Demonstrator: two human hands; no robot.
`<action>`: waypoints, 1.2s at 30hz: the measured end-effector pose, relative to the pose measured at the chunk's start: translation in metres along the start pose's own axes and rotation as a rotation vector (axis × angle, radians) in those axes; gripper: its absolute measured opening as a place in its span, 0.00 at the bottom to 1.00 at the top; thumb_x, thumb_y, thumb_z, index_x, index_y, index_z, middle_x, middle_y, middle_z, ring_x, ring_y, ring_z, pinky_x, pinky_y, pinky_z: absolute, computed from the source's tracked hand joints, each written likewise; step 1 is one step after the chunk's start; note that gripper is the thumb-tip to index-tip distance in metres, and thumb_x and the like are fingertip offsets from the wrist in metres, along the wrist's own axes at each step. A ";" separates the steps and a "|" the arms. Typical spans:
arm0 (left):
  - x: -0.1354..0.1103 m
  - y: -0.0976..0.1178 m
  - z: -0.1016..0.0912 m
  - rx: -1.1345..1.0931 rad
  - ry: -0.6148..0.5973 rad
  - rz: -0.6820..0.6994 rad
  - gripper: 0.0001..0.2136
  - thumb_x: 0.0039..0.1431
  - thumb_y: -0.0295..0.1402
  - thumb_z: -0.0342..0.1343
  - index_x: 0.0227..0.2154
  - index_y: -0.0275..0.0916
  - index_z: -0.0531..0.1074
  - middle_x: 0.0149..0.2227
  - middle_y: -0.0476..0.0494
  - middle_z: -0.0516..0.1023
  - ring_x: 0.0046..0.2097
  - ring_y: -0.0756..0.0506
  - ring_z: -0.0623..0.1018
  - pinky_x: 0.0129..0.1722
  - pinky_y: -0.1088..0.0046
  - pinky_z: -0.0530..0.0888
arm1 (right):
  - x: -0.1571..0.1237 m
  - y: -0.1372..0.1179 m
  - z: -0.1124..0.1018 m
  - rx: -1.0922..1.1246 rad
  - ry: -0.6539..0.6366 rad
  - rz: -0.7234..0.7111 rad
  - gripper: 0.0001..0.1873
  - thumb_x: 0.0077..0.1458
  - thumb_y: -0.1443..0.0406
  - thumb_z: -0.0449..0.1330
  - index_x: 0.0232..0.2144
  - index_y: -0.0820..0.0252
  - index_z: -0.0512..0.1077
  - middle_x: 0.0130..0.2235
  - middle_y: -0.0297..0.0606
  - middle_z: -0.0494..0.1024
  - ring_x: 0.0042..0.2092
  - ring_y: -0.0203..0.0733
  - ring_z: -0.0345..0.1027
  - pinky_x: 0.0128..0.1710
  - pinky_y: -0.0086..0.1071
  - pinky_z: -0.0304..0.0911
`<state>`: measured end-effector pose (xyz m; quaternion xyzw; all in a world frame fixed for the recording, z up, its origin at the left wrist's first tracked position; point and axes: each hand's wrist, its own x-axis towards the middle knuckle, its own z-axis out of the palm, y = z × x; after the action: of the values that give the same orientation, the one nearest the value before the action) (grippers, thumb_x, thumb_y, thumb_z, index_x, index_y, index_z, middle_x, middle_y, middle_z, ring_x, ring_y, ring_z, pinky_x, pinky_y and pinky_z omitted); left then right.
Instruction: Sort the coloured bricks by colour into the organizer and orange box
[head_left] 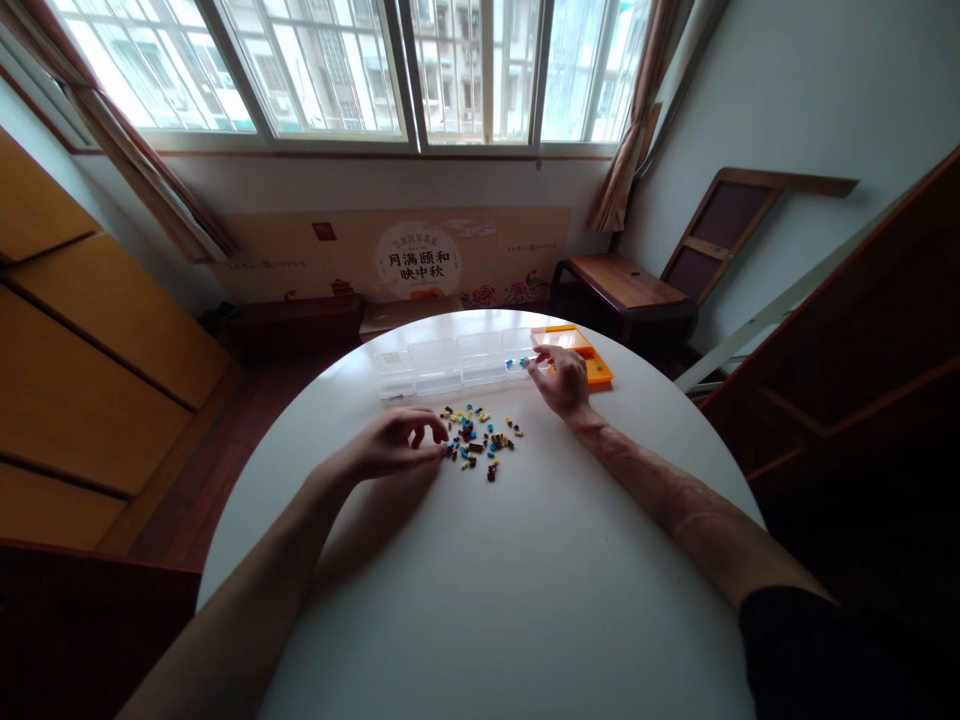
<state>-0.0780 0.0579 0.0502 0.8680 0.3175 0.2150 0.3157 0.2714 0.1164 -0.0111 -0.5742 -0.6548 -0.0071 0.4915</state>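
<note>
A loose pile of small toy building bricks [471, 440], in brown, blue and yellow, lies on the white round table [480, 580]. At the pile's left edge is my left hand [394, 440], its fingers curled and the thumb and fingertips close together by a dark brick. What they pinch, if anything, is too small to make out. My right hand [561, 382] hovers over the right end of a row of clear plastic compartments [436, 368], thumb and index finger apart. Several blue bricks [513, 363] lie in the compartment beside its fingertips.
An orange box [600, 370] with a clear cover stands just beyond my right hand, at the table's back right. Behind the table are a wooden chair [626, 280], a printed cardboard panel [300, 250] and a window. A yellow-brown cabinet [82, 370] stands at the left.
</note>
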 end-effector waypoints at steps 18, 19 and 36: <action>0.003 -0.015 0.012 0.023 0.169 -0.027 0.16 0.72 0.48 0.63 0.41 0.39 0.83 0.33 0.46 0.81 0.29 0.51 0.74 0.29 0.77 0.70 | -0.018 -0.028 -0.007 0.132 -0.295 -0.403 0.06 0.70 0.63 0.60 0.44 0.53 0.78 0.45 0.40 0.84 0.50 0.51 0.76 0.57 0.46 0.68; 0.005 -0.014 0.016 -0.001 0.207 -0.041 0.17 0.72 0.48 0.63 0.41 0.38 0.82 0.30 0.47 0.80 0.27 0.51 0.73 0.28 0.78 0.69 | -0.020 -0.032 -0.007 0.154 -0.345 -0.457 0.06 0.71 0.63 0.61 0.44 0.52 0.78 0.45 0.40 0.85 0.49 0.51 0.77 0.57 0.46 0.69; 0.022 -0.005 0.063 0.140 0.479 0.136 0.09 0.70 0.41 0.67 0.40 0.41 0.81 0.34 0.49 0.85 0.29 0.51 0.78 0.33 0.76 0.73 | -0.028 -0.045 -0.004 0.246 -0.509 -0.748 0.11 0.76 0.56 0.62 0.42 0.53 0.80 0.41 0.40 0.86 0.43 0.46 0.76 0.51 0.41 0.69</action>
<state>-0.0283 0.0505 0.0060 0.8314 0.3380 0.4128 0.1554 0.2359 0.0783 -0.0026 -0.2198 -0.9124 0.0350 0.3435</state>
